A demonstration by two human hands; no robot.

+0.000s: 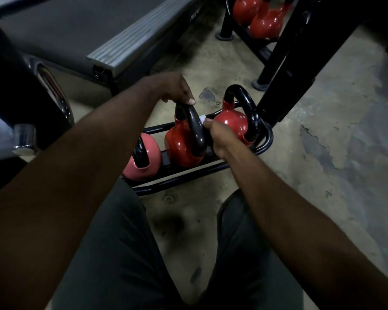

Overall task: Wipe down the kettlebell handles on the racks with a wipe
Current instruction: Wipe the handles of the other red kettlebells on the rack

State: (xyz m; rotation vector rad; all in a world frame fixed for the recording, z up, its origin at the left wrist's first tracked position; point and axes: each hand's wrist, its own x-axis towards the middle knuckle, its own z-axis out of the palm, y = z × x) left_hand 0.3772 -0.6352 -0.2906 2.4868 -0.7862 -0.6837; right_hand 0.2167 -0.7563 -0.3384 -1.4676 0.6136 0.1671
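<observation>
On the low floor rack (266,142), mid-rail, sits the red middle kettlebell (180,146), its black handle (194,126) being worked. Left hand (174,89) is curled over the top of that handle, thumb at the front, steadying it. Right hand (220,136) pinches a small white wipe (202,118) against the handle's right leg, fingers bunched round it. Only a corner of the wipe shows; the rest is hidden in the grip. Hands are close together, both on the same handle, not touching each other.

Right end of the rack: second red kettlebell (232,121), handle upright, just beside the right hand. Left end: pink kettlebell (149,158), partly behind the left forearm. Another rack with more red kettlebells (261,19) stands further back, well apart. Treadmill deck (76,30) is at upper left, with patchy concrete floor (334,153) all round.

Judgement: one handle in hand, several apparently to go, so early to mid task.

Risks:
- Bell looks tipped toward the left hand; if that grip slackens it could roll on the rails and knock the pink one.
- Right knuckles sit in the gap between two bells, so a shift could pinch them.
- Wipe is bunched small, so it could miss the handle's underside or slip out.
</observation>
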